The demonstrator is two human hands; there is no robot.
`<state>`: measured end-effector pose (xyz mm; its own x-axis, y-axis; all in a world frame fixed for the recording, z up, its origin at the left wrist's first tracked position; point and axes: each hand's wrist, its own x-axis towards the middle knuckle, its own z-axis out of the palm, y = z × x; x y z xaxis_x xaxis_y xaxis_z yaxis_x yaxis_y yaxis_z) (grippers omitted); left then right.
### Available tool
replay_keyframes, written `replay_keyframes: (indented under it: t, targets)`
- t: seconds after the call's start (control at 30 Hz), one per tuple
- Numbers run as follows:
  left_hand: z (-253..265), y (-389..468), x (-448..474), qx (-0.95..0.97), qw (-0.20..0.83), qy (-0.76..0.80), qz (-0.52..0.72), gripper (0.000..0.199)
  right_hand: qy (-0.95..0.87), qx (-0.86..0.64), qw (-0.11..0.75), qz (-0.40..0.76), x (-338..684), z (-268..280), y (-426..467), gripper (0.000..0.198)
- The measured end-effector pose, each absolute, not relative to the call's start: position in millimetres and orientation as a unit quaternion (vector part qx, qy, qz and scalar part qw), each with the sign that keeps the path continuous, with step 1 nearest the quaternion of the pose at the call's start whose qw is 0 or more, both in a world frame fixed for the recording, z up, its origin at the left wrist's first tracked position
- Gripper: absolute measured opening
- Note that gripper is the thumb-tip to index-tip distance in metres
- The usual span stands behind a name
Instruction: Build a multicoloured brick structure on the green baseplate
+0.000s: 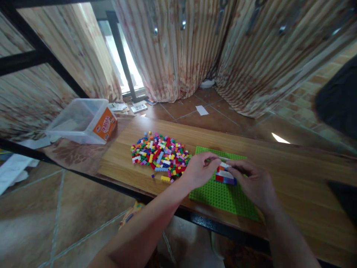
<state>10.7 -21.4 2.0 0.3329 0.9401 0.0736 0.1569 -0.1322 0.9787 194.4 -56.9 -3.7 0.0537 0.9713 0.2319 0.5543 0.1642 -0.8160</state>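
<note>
Where both hands meet, the brick stack (224,174) sits between them.

Hands (200,169) seemingly on brick stack (224,174)

A baseplate (223,193) lay on the counter (292,175) near its front edge. A small brick assembly (224,175) stood on the baseplate, between the left grip (199,169) at nine o'clock and the right grip (252,182) at three. A loose brick pile (158,154) lay at ten o'clock of the baseplate; a plastic tub (80,121) sat farther that way.
</note>
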Motion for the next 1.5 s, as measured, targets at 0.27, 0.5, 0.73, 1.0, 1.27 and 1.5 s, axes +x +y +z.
replay_keyframes:
  t: [0.27,0.5,0.73,1.0,1.27,1.5]
  targets:
    - [12.1,-8.2,-21.2,0.714,0.425,0.436,0.346,0.021,-0.633,-0.605,0.426,0.227,182.8,1.3,-57.1,0.018]
    - [26.4,6.9,-122.8,0.769,0.313,0.537,0.149,0.012,-0.635,-0.598,0.431,0.233,177.1,3.0,-57.2,0.016]
    - [23.2,0.3,-125.5,0.785,0.245,0.562,0.095,0.019,-0.627,-0.592,0.444,0.244,170.8,5.8,-55.5,0.016]
    - [30.2,5.5,-127.6,0.726,0.396,0.474,0.303,0.014,-0.592,-0.593,0.466,0.283,168.3,3.7,-55.7,0.019]
    - [41.3,-0.5,-91.2,0.574,0.575,0.416,0.408,0.018,-0.473,-0.571,0.554,0.379,178.9,6.7,-50.6,0.028]
    - [18.8,-9.0,-37.1,0.503,0.642,0.43,0.387,0.017,-0.441,-0.638,0.531,0.341,211.1,6.5,-45.3,0.032]
